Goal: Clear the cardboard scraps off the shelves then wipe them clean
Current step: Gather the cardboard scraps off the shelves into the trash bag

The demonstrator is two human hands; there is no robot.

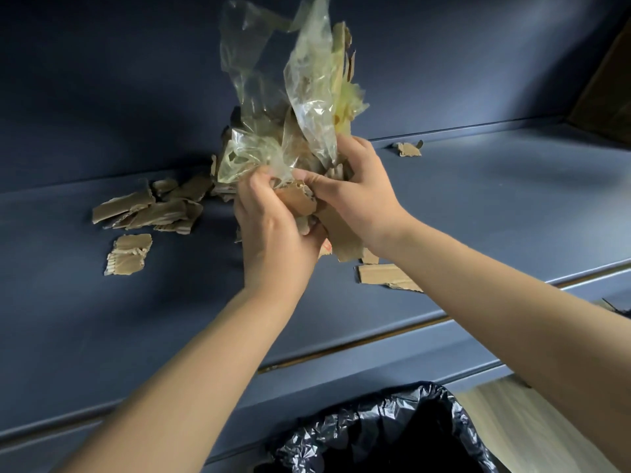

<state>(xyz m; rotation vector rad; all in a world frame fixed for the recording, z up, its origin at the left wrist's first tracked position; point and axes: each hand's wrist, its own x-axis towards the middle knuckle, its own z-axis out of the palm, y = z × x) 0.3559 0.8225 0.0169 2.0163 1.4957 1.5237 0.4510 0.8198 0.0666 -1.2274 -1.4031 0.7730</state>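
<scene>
Both hands hold one bundle of torn cardboard scraps (336,230) and crumpled clear plastic (307,97) above the dark blue shelf (495,206). My left hand (273,230) grips the bundle from the left, my right hand (355,196) from the right, fingers curled into it. The plastic sticks up above the hands. Loose cardboard scraps (153,206) lie in a heap on the shelf to the left, one separate piece (128,254) below them, another (386,276) near the front edge, and a small one (408,149) at the back.
A bin lined with a black plastic bag (382,435) stands below the shelf's front edge, between my forearms. A brown cardboard box (607,87) sits at the far right. Light wooden floor (505,411) shows beside the bin.
</scene>
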